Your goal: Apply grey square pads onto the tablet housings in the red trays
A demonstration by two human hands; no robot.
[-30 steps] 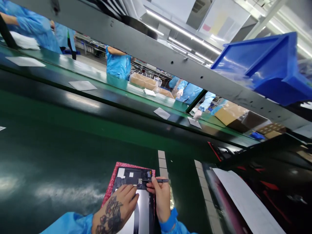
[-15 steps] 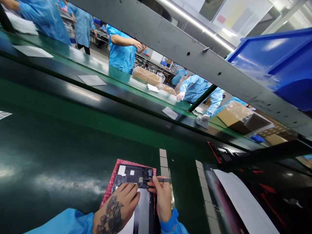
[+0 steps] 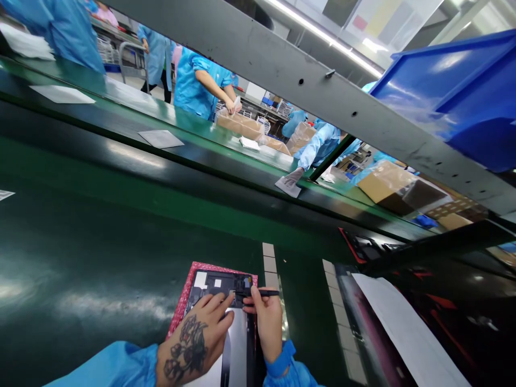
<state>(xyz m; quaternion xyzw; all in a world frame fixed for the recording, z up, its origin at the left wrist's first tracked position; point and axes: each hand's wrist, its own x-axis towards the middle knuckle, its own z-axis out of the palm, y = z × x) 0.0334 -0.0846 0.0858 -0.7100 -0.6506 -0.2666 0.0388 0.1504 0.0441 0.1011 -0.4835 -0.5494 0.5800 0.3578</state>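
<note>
An opened tablet (image 3: 220,285) with its dark inner frame showing lies on a pink bubble-wrap pad (image 3: 182,303) on the green bench, near the bottom middle. My left hand (image 3: 193,341) rests flat on the tablet, fingers stretched toward its upper part. My right hand (image 3: 266,322) pinches a thin black pen-like tool (image 3: 260,293), held level, its tip touching the tablet's upper right area. A silver plate (image 3: 237,344) of the tablet shows between my hands.
A green conveyor (image 3: 133,156) runs across behind the bench, with grey sheets (image 3: 161,138) on it. People in blue coats work beyond it among cardboard boxes (image 3: 382,180). A blue bin (image 3: 455,91) sits on the grey rail at upper right. A white sheet (image 3: 403,328) lies at right.
My hands and the tool have barely shifted on the tablet. Across the conveyor, a gloved hand has come down onto a grey sheet, and a person has bent toward a box.
</note>
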